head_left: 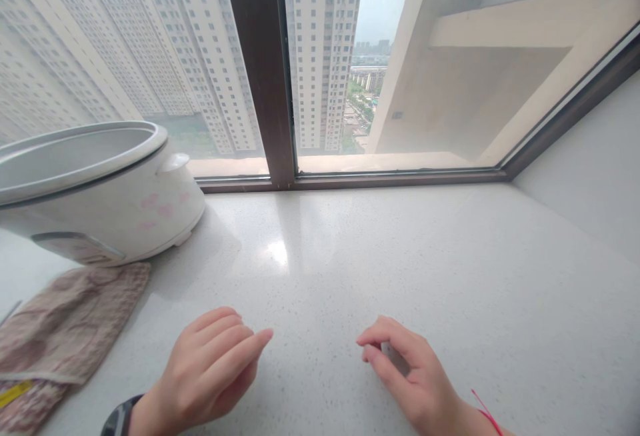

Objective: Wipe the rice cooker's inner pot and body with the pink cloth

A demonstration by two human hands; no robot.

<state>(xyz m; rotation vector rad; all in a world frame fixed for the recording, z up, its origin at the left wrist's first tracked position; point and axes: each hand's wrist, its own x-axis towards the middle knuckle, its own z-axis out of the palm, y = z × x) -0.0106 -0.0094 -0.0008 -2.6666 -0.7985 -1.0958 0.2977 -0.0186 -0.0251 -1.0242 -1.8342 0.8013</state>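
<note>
My left hand (213,366), with a dark band at its wrist, is over the pale speckled countertop (310,316). Its fingers are loosely bent and the foremost one points right; nothing shows in it. My right hand (407,373), wearing a red string at the wrist, hovers opposite. Its thumb and forefinger curve toward each other with a gap between them, and no object is visible there. Left of my left hand lies a brown-and-cream patterned cloth (95,316) with a yellow strip (15,393). Both hands are apart from it.
A white oval electric cooking pot (125,206), lidless, with pink floral marks and a side handle, stands at the left by the window. The brown window frame (260,69) runs along the back of the counter. A white wall (590,149) bounds the right side.
</note>
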